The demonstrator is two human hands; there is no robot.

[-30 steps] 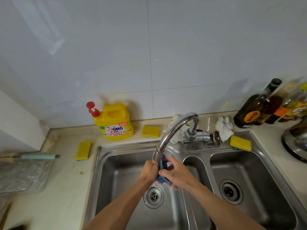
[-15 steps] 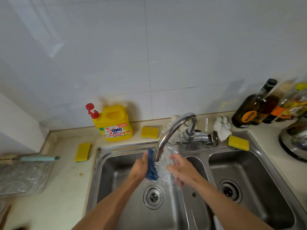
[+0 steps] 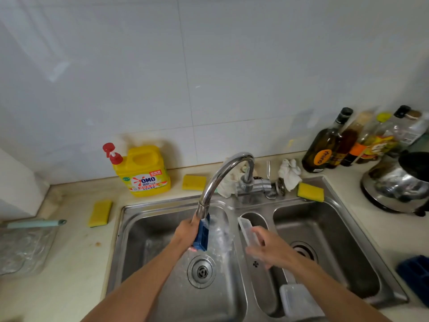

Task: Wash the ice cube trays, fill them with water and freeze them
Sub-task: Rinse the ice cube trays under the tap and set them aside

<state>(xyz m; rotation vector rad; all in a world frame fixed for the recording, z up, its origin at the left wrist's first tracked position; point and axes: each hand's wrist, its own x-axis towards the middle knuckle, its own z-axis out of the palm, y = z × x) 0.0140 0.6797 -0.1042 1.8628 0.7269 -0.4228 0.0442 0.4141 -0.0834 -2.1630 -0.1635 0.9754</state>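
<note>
My left hand (image 3: 185,233) grips a blue ice cube tray (image 3: 202,235) on its edge, right under the faucet spout (image 3: 204,208). Water runs over the tray into the left sink basin (image 3: 162,287). Over the narrow middle basin, my right hand (image 3: 271,248) holds a clear plastic lid (image 3: 246,228) tilted on end. A second clear lid (image 3: 299,300) lies at the near end of that middle basin. A second blue tray (image 3: 415,277) sits on the counter at the right edge, partly cut off.
A yellow detergent jug (image 3: 144,173) stands behind the sink. Yellow sponges (image 3: 100,213) (image 3: 193,182) (image 3: 310,192) lie around the rim. Bottles (image 3: 325,147) and a steel kettle (image 3: 399,184) stand at back right. On the left counter lies a clear bag (image 3: 23,247).
My hands have parted. The right hand moved right over the middle basin with the clear lid, while the left hand turned the blue tray on edge under the running water.
</note>
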